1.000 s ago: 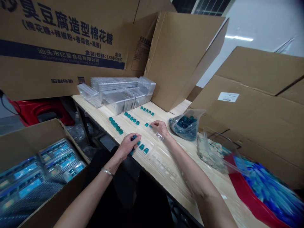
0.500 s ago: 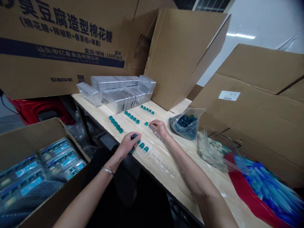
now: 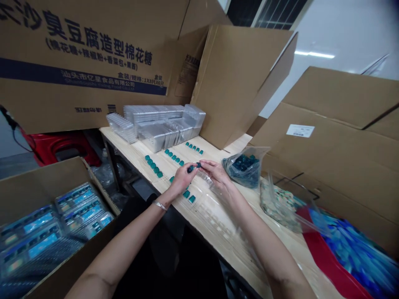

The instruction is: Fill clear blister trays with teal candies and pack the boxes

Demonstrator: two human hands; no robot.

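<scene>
My left hand point(image 3: 183, 177) is closed on small teal blocks point(image 3: 190, 168) at its fingertips; how many is hidden. Right beside it, my right hand point(image 3: 217, 172) pinches another teal block point(image 3: 198, 165), and the fingertips of both hands nearly meet above the table. Rows of the same blocks sit in clear plastic trays: a left row point(image 3: 153, 166), a middle row point(image 3: 173, 157) and a far row point(image 3: 194, 148). Below my left hand lies a nearer row point(image 3: 189, 196), partly covered by the hand. An unfilled clear tray point(image 3: 215, 209) lies under my right forearm.
Stacked clear plastic trays point(image 3: 162, 128) stand at the table's back. A plastic bag point(image 3: 258, 166) of teal blocks lies right of my hands, near a clear bag of pale pieces point(image 3: 279, 201) and a red bin point(image 3: 327, 261) with blue packets. An open carton point(image 3: 102, 182) holds packed sets at left.
My left hand has moved up and right from the nearer row, with teal blocks in it, to meet my right hand. The right hand has lifted a block from the middle row's end.
</scene>
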